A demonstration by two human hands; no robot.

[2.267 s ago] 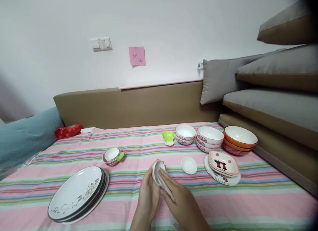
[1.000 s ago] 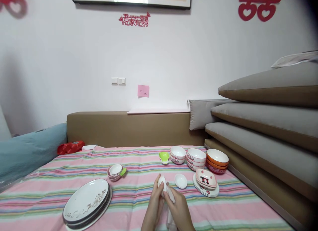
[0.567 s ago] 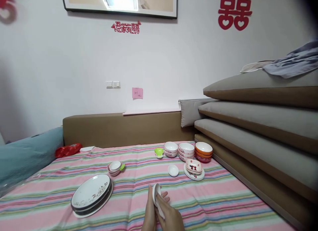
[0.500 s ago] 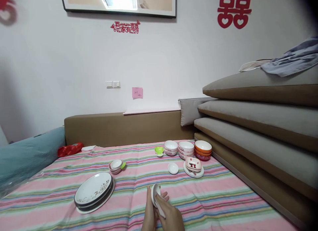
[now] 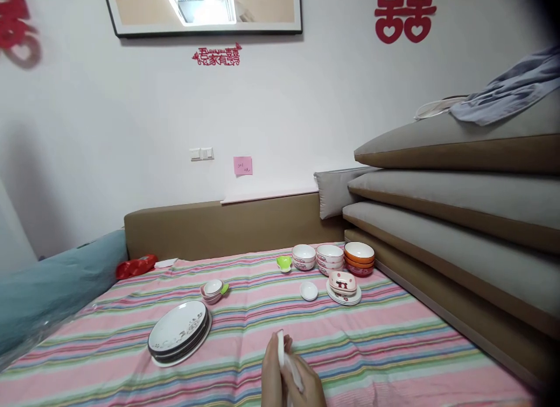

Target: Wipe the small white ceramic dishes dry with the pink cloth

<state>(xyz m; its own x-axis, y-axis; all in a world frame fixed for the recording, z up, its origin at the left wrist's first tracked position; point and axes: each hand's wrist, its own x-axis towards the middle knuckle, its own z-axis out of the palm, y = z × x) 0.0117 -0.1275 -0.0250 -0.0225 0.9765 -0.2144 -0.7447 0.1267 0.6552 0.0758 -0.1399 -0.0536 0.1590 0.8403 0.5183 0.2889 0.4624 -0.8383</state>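
Observation:
At the bottom centre, my left hand (image 5: pixel 270 375) grips a small white dish (image 5: pixel 280 347) held on edge. My right hand (image 5: pixel 307 383) presses a white cloth (image 5: pixel 293 369) against the dish's face. Both hands hover over a pink striped bedsheet (image 5: pixel 385 348). Beyond them lie a stack of large white plates with a floral pattern (image 5: pixel 178 336), a small white saucer (image 5: pixel 308 290) and a pink square dish on flat plates (image 5: pixel 343 284).
Stacked small pink and white dishes (image 5: pixel 213 290) sit left of centre. White bowls (image 5: pixel 304 256), more bowls (image 5: pixel 329 257), orange bowls (image 5: pixel 359 257) and a green dish (image 5: pixel 284 262) stand at the back. Piled cushions (image 5: pixel 459 220) rise on the right; a teal pillow (image 5: pixel 56 284) lies left.
The view has tilted up and pulled back, so the dishes look smaller and farther. My hands dropped to the lower edge, and the dish turned more edge-on under the cloth.

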